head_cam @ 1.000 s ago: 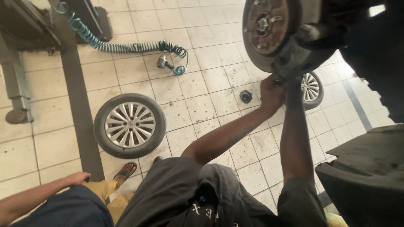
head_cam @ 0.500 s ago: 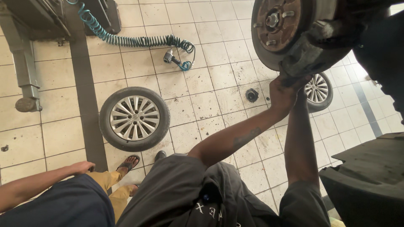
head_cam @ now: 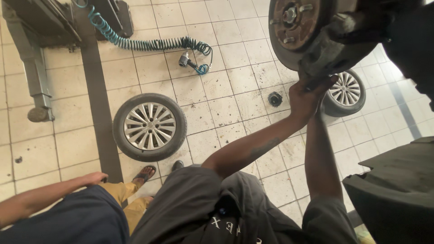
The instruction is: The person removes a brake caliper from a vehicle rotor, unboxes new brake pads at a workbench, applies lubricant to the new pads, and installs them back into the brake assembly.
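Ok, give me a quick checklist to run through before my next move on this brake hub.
1. Wheel off the hub: ok. The brake disc is bare, with its studs showing.
2. Hands on the work: ok. The left hand and right hand are both up at the disc's lower edge.
3. Firm grip: cannot tell. The fingers overlap in shadow.
4. Floor behind you: not ok. A removed wheel lies flat on the tiles, as do a coiled air hose and an impact wrench.
5. Room from others: not ok. Another person's arm and sandalled foot are close at your left.
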